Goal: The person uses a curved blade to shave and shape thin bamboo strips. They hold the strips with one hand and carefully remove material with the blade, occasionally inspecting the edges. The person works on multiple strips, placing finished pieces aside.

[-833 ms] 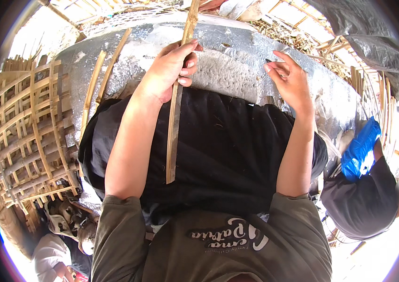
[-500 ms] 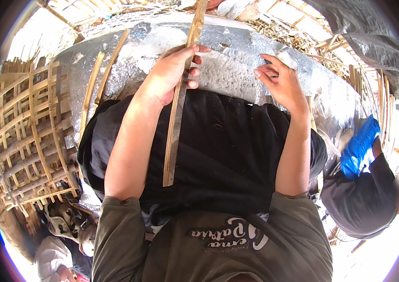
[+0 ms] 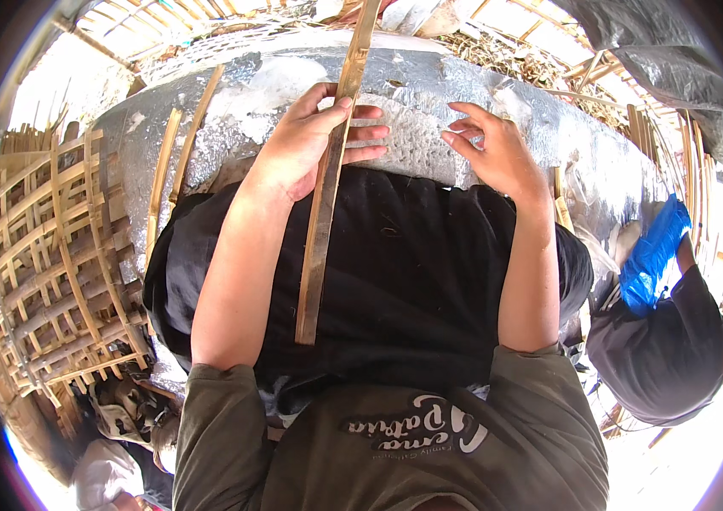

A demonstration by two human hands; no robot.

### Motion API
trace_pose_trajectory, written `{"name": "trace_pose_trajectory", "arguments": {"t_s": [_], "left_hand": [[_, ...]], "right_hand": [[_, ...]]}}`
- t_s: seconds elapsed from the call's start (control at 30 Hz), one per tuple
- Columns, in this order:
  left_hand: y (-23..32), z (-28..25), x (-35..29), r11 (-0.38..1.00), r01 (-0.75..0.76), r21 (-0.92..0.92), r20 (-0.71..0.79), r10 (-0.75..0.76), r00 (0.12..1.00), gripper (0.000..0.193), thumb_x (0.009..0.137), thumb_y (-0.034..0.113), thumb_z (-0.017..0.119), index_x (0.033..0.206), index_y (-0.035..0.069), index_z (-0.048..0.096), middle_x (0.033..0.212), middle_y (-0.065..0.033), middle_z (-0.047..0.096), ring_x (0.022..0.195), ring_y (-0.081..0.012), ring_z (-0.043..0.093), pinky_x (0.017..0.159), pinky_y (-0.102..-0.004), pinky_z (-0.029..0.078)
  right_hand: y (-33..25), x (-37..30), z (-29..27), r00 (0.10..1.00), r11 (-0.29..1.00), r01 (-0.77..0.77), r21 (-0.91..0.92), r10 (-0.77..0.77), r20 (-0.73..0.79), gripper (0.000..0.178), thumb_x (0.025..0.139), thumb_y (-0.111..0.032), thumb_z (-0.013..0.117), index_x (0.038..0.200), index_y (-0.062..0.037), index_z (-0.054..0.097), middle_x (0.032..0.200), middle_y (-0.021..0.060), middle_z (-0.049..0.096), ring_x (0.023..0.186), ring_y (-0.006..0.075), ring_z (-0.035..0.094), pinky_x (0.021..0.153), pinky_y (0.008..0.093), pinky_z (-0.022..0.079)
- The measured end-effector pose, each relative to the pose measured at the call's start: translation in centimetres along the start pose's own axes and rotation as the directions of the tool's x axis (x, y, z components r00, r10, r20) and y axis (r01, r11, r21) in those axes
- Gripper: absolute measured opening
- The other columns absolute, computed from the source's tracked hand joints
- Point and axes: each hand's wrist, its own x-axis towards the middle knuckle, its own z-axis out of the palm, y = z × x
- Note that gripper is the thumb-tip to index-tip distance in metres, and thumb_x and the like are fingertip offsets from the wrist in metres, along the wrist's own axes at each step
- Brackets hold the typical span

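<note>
A long, narrow bamboo strip (image 3: 327,192) slants over my lap, its near end above the black cloth (image 3: 404,255) and its far end running past the top of the view. My left hand (image 3: 314,140) holds it partway along, thumb in front and fingers stretched out behind. To the right of the strip, apart from it, my right hand (image 3: 497,153) hovers over the far edge of the cloth. Its fingers are loosely bent, with a gap between thumb and forefinger, and I see nothing held there.
Woven bamboo lattice (image 3: 55,255) stands at the left. Two more bamboo strips (image 3: 195,132) lean beside it on the worn silvery sheeting (image 3: 276,72). At the right a co-worker (image 3: 659,358) sits by a blue plastic bag (image 3: 655,255). Another person (image 3: 106,473) shows at lower left.
My left fingers have spread further out behind the strip, and the hand has dropped slightly nearer. My right hand has shifted a little to the left, toward the strip.
</note>
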Motion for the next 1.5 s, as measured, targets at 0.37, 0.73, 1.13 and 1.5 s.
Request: {"name": "trace_pose_trajectory", "arguments": {"t_s": [0.37,0.73,1.13,1.5], "left_hand": [[-0.9,-1.1,0.9,0.998,-0.047,-0.05,-0.023,0.046,0.999,0.026,0.099,0.012,0.062,0.121,-0.002,0.059,0.1,-0.0126,0.067,0.098,-0.0225,0.069,0.092,-0.0423,0.06],[-1.2,-0.5,0.6,0.999,-0.018,-0.032,-0.042,0.017,0.999,0.031,0.1,0.014,0.062,0.125,-0.002,0.056,0.098,-0.0119,0.067,0.099,-0.0225,0.069,0.089,-0.0407,0.061],[-4.6,3.0,0.2,0.994,-0.033,0.105,-0.125,0.046,0.991,0.03,0.103,0.015,0.054,0.127,-0.003,0.055,0.102,-0.0143,0.068,0.092,-0.0203,0.069,0.076,-0.0367,0.064],[-4.8,3.0,0.2,0.986,-0.042,0.159,-0.129,0.063,0.99,0.034,0.104,0.018,0.054,0.132,-0.001,0.054,0.105,-0.0169,0.069,0.095,-0.0224,0.07,0.077,-0.0399,0.065]], "right_hand": [[-0.4,0.0,0.0,0.999,0.999,-0.006,-0.039,0.008,0.037,0.046,0.092,-0.033,0.071,0.126,-0.0037,0.064,0.105,0.0183,0.074,0.099,0.0301,0.072,0.086,0.0391,0.056],[-1.2,0.4,1.3,0.99,0.999,0.032,0.005,-0.031,-0.141,0.029,0.091,-0.026,0.072,0.108,-0.0032,0.071,0.103,0.017,0.074,0.095,0.0293,0.073,0.082,0.0387,0.057],[-3.9,0.4,5.0,0.995,0.849,0.087,0.521,-0.047,-0.09,0.019,0.094,-0.017,0.07,0.1,0.0009,0.07,0.093,0.0088,0.072,0.088,0.0149,0.07,0.08,0.0326,0.059],[-2.8,0.8,6.0,0.994,0.764,0.11,0.636,-0.101,-0.051,0.013,0.093,-0.009,0.069,0.096,0.0029,0.07,0.088,0.0097,0.073,0.086,0.0143,0.07,0.082,0.0308,0.056]]}}
